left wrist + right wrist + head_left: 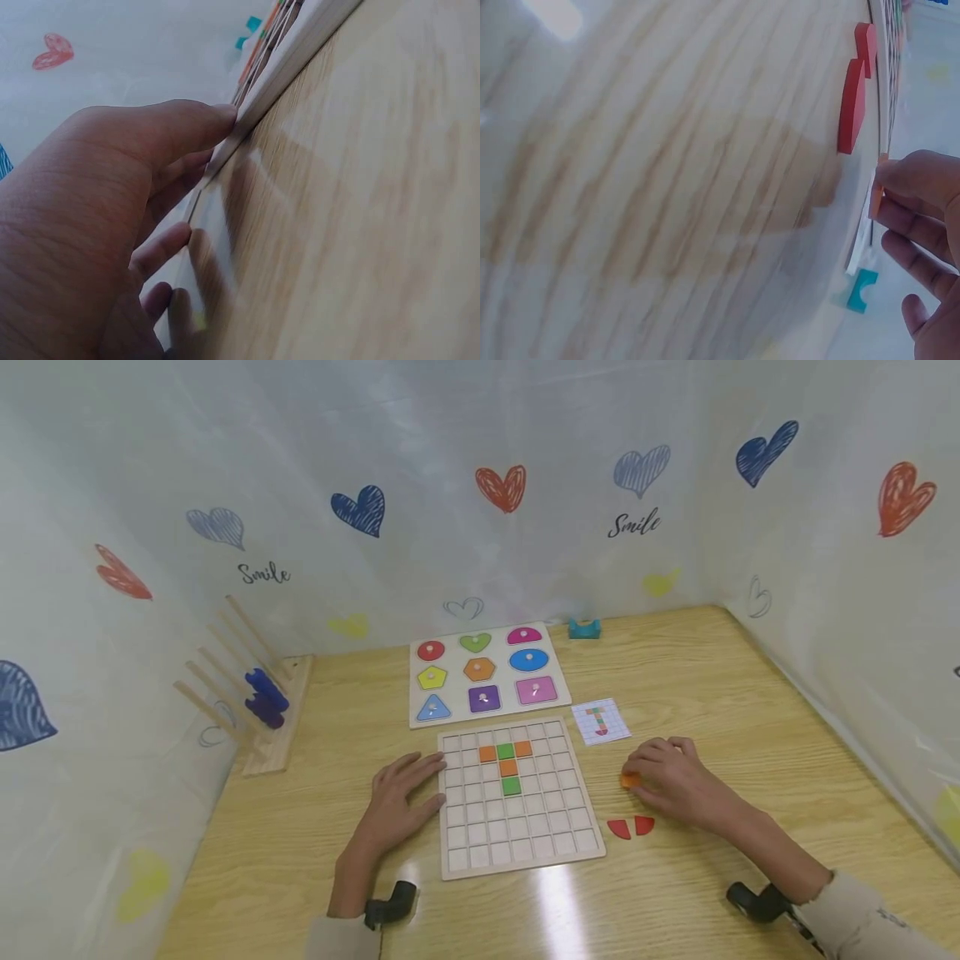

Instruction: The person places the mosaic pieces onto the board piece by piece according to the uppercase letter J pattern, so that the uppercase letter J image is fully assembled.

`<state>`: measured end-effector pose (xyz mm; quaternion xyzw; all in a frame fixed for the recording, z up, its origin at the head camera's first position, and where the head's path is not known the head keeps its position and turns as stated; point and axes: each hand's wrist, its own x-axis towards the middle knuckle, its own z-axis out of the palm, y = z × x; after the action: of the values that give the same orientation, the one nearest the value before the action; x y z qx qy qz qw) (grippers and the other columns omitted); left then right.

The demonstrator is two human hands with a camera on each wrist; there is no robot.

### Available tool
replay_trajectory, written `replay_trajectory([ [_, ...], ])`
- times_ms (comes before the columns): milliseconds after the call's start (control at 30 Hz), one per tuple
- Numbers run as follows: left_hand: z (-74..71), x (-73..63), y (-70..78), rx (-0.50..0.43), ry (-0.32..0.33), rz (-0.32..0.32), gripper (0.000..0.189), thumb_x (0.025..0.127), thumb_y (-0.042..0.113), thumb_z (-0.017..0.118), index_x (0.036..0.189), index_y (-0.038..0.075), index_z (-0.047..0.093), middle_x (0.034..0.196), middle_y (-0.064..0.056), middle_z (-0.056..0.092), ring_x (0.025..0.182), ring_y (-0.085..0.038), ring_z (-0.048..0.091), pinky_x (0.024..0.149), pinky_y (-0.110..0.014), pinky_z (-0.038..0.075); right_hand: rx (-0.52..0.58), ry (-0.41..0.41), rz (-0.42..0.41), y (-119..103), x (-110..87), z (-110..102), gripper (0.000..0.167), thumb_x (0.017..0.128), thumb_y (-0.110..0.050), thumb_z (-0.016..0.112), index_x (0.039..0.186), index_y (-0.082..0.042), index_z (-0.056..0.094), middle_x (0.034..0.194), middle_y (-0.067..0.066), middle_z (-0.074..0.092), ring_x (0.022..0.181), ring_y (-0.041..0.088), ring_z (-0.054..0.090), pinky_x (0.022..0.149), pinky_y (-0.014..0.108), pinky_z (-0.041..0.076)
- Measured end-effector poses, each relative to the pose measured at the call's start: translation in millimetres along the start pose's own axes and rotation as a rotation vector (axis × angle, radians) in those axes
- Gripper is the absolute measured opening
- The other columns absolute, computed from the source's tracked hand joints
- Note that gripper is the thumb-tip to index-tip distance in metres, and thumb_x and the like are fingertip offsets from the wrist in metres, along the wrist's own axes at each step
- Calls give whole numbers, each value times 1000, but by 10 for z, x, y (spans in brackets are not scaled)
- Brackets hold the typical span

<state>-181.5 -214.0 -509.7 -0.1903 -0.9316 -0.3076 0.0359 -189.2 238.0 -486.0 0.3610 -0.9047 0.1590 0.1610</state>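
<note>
Grid board (517,827) lies flat on the surface (360,693) in my remote view. I see the left hand (400,802), fingers spread loosely, touching the board's left edge; the right hand (670,779), fingers curled, pinches an orange piece (628,781) beyond the right edge, near two red quarter-circles (644,825).

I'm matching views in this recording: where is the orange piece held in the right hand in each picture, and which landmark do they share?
Head: right of centre; the orange piece is in the right hand.
Left wrist: not visible.
Right wrist: near the right edge, around mid-height, pinched.
Shared landmark: the teal block, at the top centre in left wrist, lower right in right wrist.
</note>
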Motion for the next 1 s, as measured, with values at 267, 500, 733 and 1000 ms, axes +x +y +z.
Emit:
replay_trajectory([
  [267, -10, 7, 18, -6, 2, 0, 52, 92, 33, 70, 142, 21, 59, 149, 7, 51, 143, -30, 34, 111, -60, 14, 38, 15, -24, -80, 87, 1, 26, 70, -9, 88, 90, -17, 73, 94, -5, 67, 96, 22, 59, 83, 54, 34],
  [500, -4, 2, 7, -14, 3, -4, 52, 92, 33, 70, 142, 21, 59, 149, 7, 51, 143, -30, 34, 112, -60, 13, 51, 18, -52, -156, 158, 1, 26, 70, -9, 88, 89, -16, 72, 93, -5, 66, 95, 20, 58, 83, 52, 34],
  [733, -9, 5, 9, -11, 6, -4, 51, 92, 33, 70, 141, 21, 59, 149, 9, 51, 143, -29, 33, 112, -60, 13, 60, 26, -69, -211, 212, 1, 27, 69, -10, 89, 90, -15, 73, 94, -6, 67, 95, 18, 59, 82, 50, 34],
  [1000, -12, -4, 17, -11, 7, 5, 51, 92, 33, 69, 141, 20, 60, 148, 7, 51, 142, -29, 34, 111, -60, 14, 63, 47, -115, -285, 241, 25, 26, 69, -11, 89, 90, -15, 74, 94, -6, 67, 95, 19, 59, 81, 49, 36],
])
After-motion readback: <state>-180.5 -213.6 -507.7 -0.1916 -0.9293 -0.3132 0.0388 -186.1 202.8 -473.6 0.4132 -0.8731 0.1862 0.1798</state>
